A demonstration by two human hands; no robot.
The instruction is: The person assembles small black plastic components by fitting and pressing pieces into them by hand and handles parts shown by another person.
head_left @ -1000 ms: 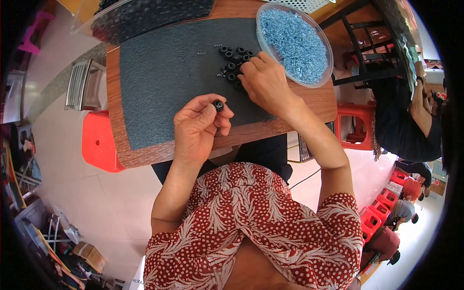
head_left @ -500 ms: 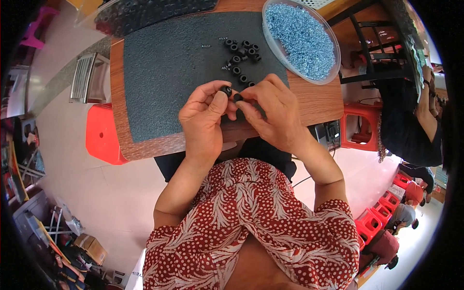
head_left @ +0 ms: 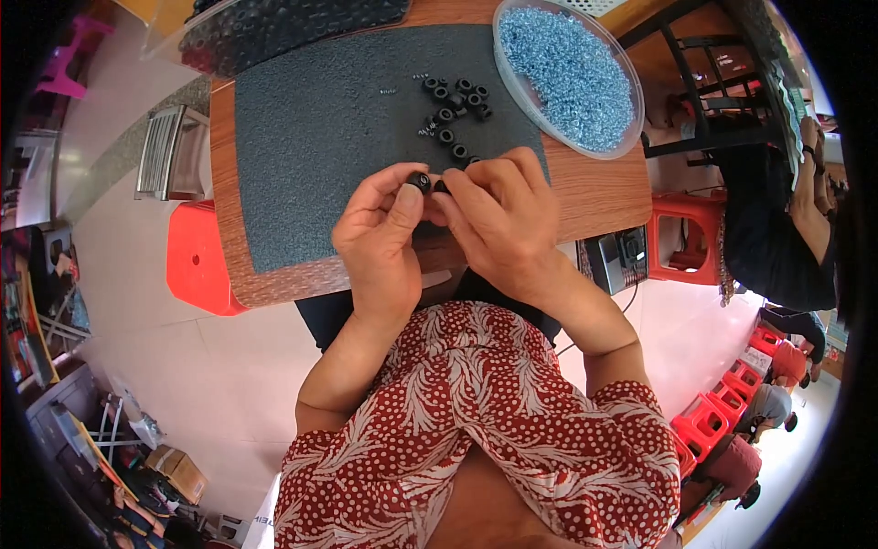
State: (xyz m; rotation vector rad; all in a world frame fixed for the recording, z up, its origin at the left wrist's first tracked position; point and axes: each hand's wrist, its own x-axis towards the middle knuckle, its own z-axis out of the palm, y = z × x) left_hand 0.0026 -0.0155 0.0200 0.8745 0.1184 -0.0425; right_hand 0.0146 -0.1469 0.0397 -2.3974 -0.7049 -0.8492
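Between the thumb and fingers of my left hand [head_left: 380, 220] is a small black round part [head_left: 419, 181], its ringed end facing up. My right hand [head_left: 508, 220] pinches a second small black piece [head_left: 441, 187], partly hidden by the fingers, just beside the first. Whether the two pieces touch, I cannot tell. Beyond my hands, several black hollow parts [head_left: 445, 136] lie loosely grouped on a dark grey mat [head_left: 311, 156]. A few small metal springs [head_left: 388, 91] lie near them.
A round clear tub [head_left: 637, 114] full of tiny bluish, shiny pieces stands at the table's far right. At the far left, a clear bin [head_left: 165, 50] holds many black parts. Red stools [head_left: 194, 261] flank the wooden table [head_left: 599, 188]. Another person's arm [head_left: 809, 215] shows at right.
Both hands have shifted slightly left and toward me. The right hand's black piece is closer to the part in my left hand, and my right fingers cover more of it.
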